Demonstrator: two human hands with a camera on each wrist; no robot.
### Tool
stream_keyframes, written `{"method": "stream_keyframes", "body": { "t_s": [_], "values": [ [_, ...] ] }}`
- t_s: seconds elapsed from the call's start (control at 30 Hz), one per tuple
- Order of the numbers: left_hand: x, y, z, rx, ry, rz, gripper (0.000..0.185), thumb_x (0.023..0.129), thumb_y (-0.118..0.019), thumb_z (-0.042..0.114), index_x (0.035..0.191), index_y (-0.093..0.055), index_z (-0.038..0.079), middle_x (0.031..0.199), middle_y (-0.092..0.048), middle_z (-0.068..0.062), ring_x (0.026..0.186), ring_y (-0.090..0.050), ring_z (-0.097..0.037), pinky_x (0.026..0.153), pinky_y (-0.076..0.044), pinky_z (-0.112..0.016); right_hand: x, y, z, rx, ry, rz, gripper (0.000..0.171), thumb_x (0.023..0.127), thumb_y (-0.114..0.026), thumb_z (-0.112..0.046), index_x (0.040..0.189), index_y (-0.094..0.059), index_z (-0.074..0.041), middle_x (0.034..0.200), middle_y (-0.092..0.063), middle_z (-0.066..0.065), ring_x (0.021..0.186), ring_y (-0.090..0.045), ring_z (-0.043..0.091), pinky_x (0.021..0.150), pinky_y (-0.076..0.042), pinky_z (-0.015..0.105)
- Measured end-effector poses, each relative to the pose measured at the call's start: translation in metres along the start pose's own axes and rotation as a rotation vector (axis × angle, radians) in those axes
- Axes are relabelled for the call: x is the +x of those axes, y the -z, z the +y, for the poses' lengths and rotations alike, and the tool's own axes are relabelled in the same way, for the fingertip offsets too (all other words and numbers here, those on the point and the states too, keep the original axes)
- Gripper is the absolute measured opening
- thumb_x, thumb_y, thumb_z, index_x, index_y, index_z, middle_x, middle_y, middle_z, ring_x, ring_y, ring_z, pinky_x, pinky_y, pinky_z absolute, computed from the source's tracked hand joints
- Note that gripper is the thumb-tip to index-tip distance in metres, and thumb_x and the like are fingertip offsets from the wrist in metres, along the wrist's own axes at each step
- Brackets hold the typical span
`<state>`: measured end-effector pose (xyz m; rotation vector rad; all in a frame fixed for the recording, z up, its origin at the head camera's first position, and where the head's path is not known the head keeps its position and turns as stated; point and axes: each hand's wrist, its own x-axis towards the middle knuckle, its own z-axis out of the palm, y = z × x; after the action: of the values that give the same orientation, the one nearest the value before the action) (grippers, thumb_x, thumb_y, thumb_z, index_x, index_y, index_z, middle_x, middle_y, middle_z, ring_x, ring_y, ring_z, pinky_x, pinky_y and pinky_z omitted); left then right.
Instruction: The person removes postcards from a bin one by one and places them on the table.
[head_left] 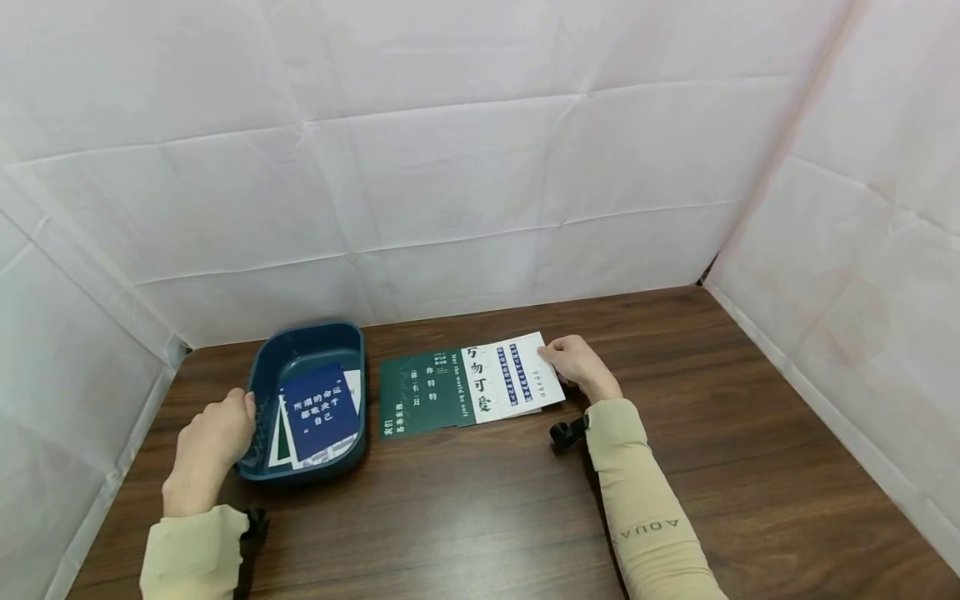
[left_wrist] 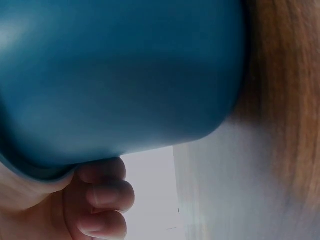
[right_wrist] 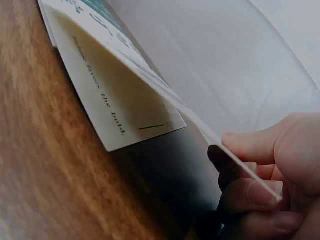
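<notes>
One dark wooden tabletop carried everything, walled on three sides by white sheeting. On its left stood one dark blue tray, holding a small leaning stack of cards; the top one was a blue card with white characters, with at least two more edges showing beneath it, the exact count unclear. To the right of the tray, in the middle of the tabletop, lay a fanned row of cards: one green card at the left, overlapped by one white card, with another card underneath in the right wrist view. The left hand gripped the tray's near left rim, fingers curled under it. The right hand pinched the white card's far right edge, lifting it slightly.
</notes>
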<state>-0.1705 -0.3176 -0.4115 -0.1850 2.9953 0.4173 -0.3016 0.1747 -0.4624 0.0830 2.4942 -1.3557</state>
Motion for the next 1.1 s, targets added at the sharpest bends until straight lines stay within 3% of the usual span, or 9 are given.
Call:
{"method": "stream_keyframes", "body": {
  "t_s": [0.2, 0.57, 0.73, 1.1],
  "values": [
    [-0.0004, -0.0008, 0.0008, 0.002, 0.004, -0.006, 0.043, 0.107, -0.026, 0.021, 0.113, -0.045, -0.017, 0.1, -0.055, -0.042, 0.088, -0.058, -0.057, 0.068, -0.046, -0.061, 0.0021, -0.002, -0.0023, -0.1, -0.034, 0.033, 0.037, 0.099, -0.056, -0.026, 0.067, -0.053, -0.008, 0.05, -0.039, 0.001, 0.043, -0.036, 0.014, 0.045, -0.033, 0.029],
    [0.0024, -0.0027, 0.001, 0.004, -0.005, 0.027, 0.042, 0.107, -0.027, 0.021, 0.112, -0.046, -0.017, 0.1, -0.056, -0.042, 0.087, -0.058, -0.056, 0.068, -0.046, -0.062, 0.005, 0.0049, -0.0047, -0.199, -0.036, -0.034, 0.036, 0.1, -0.056, -0.028, 0.07, -0.052, -0.009, 0.051, -0.041, 0.001, 0.043, -0.036, 0.015, 0.046, -0.034, 0.03],
    [0.0036, -0.0018, 0.0022, 0.012, -0.007, 0.033, 0.042, 0.107, -0.028, 0.02, 0.111, -0.046, -0.017, 0.098, -0.056, -0.041, 0.085, -0.058, -0.055, 0.068, -0.047, -0.062, 0.0029, 0.0075, -0.0055, -0.225, -0.02, -0.019, 0.037, 0.099, -0.056, -0.028, 0.069, -0.051, -0.009, 0.05, -0.042, 0.001, 0.044, -0.038, 0.015, 0.047, -0.036, 0.031],
    [0.0014, -0.0005, 0.0004, 0.009, 0.012, 0.016, 0.043, 0.107, -0.027, 0.021, 0.112, -0.045, -0.017, 0.099, -0.056, -0.041, 0.086, -0.058, -0.054, 0.068, -0.046, -0.061, 0.0038, 0.0026, -0.0081, -0.236, -0.044, 0.043, 0.031, 0.097, -0.06, -0.029, 0.085, -0.046, -0.005, 0.056, -0.046, 0.004, 0.046, -0.044, 0.014, 0.046, -0.039, 0.028]
  ]
}}
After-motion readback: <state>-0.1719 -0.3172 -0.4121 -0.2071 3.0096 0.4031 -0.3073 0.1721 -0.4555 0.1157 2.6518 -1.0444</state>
